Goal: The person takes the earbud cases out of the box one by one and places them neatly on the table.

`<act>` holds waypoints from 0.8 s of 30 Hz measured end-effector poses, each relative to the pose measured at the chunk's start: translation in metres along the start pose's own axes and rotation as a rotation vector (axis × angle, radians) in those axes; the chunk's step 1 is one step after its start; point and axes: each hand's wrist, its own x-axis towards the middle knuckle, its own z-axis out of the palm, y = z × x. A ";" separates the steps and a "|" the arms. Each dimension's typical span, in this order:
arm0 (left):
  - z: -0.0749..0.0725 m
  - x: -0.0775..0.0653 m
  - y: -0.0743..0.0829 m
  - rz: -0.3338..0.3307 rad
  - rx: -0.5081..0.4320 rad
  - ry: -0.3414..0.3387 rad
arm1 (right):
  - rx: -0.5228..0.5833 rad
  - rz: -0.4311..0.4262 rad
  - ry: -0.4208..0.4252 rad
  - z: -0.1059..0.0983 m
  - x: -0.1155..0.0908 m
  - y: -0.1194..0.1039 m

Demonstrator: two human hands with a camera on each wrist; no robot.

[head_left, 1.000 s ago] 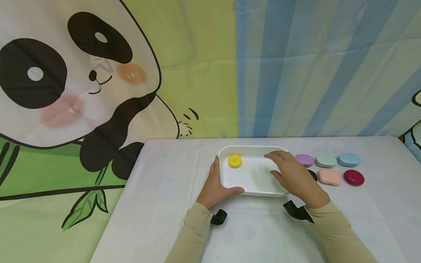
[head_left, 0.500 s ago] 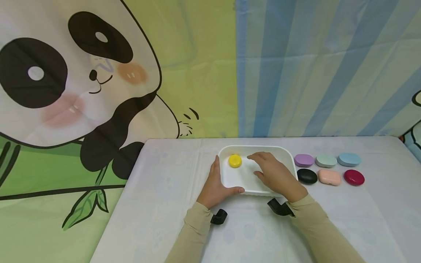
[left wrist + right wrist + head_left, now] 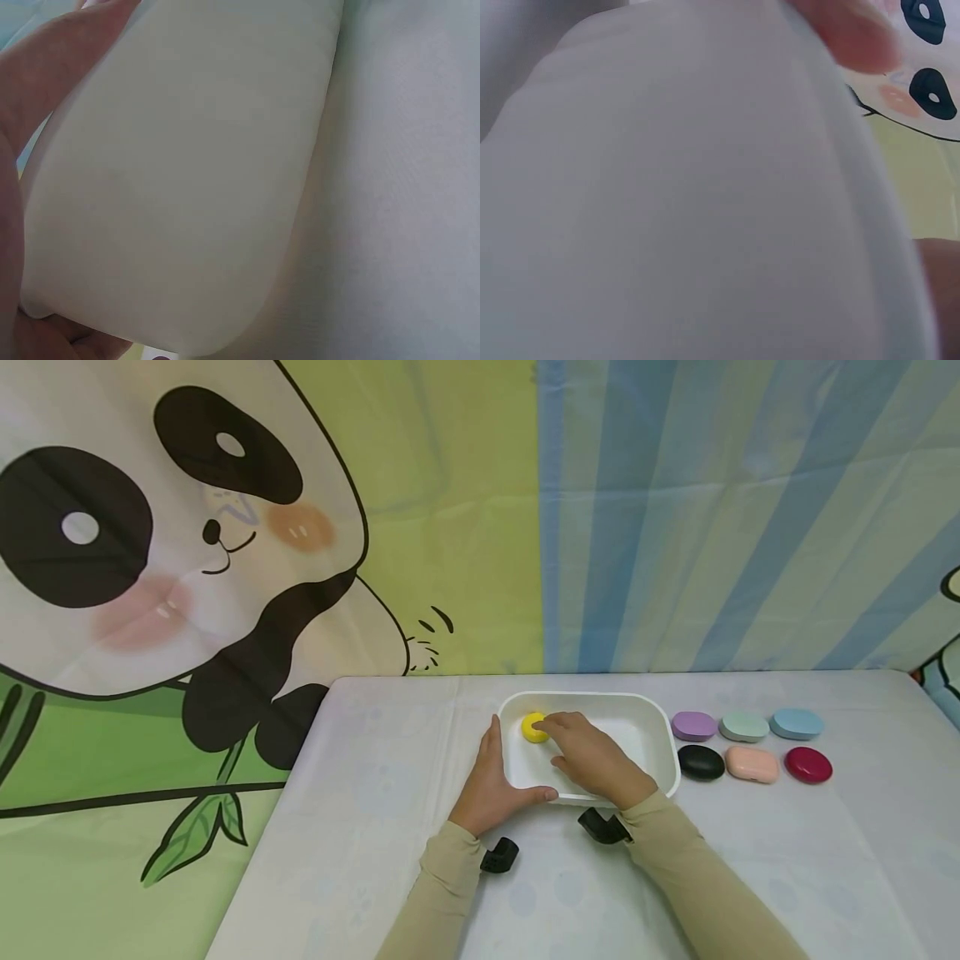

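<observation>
A small round yellow disc-like thing (image 3: 531,729) lies in the left part of a white rectangular tray (image 3: 637,727). My right hand (image 3: 596,762) reaches over the tray, its fingertips right at the yellow thing and overlapping its right side; the fingers are extended with the thumb apart. At the tray's front left corner my left hand (image 3: 487,789) grips it, thumb along the front rim and fingers along the left side. The left wrist view is filled by the tray's outer wall (image 3: 172,187), with the thumb across its rim. In the right wrist view the tray wall (image 3: 667,187) hides the yellow thing.
Right of the tray, two rows of small rounded cases stand on the white tablecloth (image 3: 840,852): purple (image 3: 693,726), mint (image 3: 743,727) and blue (image 3: 797,724) behind, black (image 3: 701,762), peach (image 3: 752,764) and red (image 3: 808,765) in front. A printed curtain (image 3: 465,527) hangs behind.
My right hand has moved left across the tray to the yellow thing, uncovering the black case. The left hand and the tray have stayed in place.
</observation>
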 end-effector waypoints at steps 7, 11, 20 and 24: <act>0.000 0.001 0.000 0.003 0.013 0.004 | 0.010 0.001 -0.056 0.006 0.008 0.000; 0.000 0.000 -0.001 0.006 0.020 0.005 | 0.016 -0.008 -0.096 0.008 0.012 -0.001; 0.000 0.000 -0.002 0.006 0.025 0.005 | -0.039 -0.007 -0.109 0.012 0.016 -0.003; 0.000 0.001 -0.002 0.013 0.023 0.004 | -0.052 -0.012 -0.079 0.015 0.015 -0.002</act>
